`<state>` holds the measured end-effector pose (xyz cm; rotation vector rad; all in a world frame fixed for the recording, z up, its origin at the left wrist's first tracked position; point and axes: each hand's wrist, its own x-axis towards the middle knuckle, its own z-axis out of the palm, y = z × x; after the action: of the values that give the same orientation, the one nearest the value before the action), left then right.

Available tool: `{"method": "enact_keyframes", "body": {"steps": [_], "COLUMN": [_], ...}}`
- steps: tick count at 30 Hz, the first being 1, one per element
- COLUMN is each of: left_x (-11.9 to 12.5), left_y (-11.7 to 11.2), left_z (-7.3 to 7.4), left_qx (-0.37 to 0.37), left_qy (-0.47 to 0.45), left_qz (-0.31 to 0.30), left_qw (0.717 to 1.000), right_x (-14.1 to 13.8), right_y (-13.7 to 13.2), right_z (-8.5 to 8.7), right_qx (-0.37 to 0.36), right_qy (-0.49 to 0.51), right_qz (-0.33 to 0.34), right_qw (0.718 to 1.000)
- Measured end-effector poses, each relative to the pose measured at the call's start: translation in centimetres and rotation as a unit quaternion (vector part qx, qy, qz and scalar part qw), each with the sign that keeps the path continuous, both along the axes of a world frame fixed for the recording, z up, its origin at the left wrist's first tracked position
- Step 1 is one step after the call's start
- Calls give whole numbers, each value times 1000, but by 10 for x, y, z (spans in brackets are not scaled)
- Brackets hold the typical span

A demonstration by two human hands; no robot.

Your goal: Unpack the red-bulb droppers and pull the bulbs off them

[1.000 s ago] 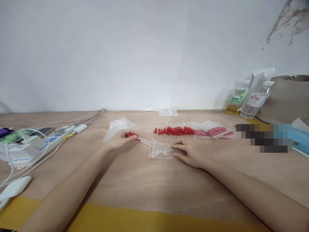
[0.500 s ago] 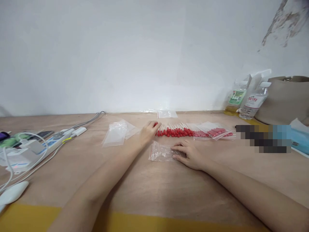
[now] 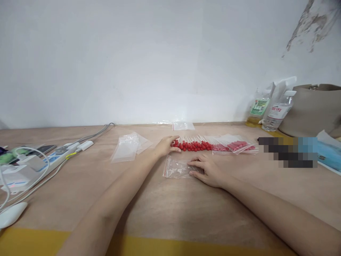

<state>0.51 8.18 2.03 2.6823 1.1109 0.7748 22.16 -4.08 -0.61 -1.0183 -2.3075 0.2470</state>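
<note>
A row of pale wooden sticks with round red heads [image 3: 195, 145] lies in the middle of the table, heads towards me. My left hand [image 3: 166, 145] is at the row's left end, thumb and fingers apart around the outermost red heads. It rests against them without a visible grip. In front of the row lies a clear zip bag [image 3: 176, 169], flat, its red-lined seal to the left. My right hand [image 3: 209, 171] lies on the bag's right end, fingers spread and slightly bent. Filled zip bags [image 3: 238, 145] of red-headed sticks adjoin the row on the right.
Flat zip bags [image 3: 125, 147] are piled to the left, and another bag [image 3: 183, 126] lies by the wall. A power strip [image 3: 57, 154] with chargers and cables occupies the left side. Two plastic bottles [image 3: 278, 112] and a beige bag [image 3: 311, 106] stand back right.
My left hand has opened at the row's left end, its thumb moving out towards me; the red piece at its fingertips now shows among the heads. My right hand stays on the bag.
</note>
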Motion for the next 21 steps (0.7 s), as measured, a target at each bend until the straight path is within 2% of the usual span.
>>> {"method": "enact_keyframes", "body": {"steps": [5, 10, 13, 15, 19, 21], "left_x": [-1, -11, -20, -27, -39, -44], "left_y": [-1, -10, -33, -56, -100, -114], "left_z": [4, 9, 11, 12, 10, 8], "left_qx": [-76, -45, 11, 8, -59, -91], "left_qy": [-39, -71, -115, -114, -12, 47], "left_qz": [3, 8, 19, 2, -104, -127], "left_qw": [996, 996, 993, 993, 993, 987], "right_x": [0, 0, -1, -1, -1, -1], "right_y": [-1, -1, -2, -3, -4, -3], "right_z": [1, 2, 3, 4, 4, 5], "right_qx": [-2, 1, 16, 29, 9, -13], "right_qy": [0, 0, -8, -16, -43, -70], "right_qz": [2, 1, -4, -7, 6, 14], "right_qw": [1000, 1000, 1000, 999, 999, 997]}}
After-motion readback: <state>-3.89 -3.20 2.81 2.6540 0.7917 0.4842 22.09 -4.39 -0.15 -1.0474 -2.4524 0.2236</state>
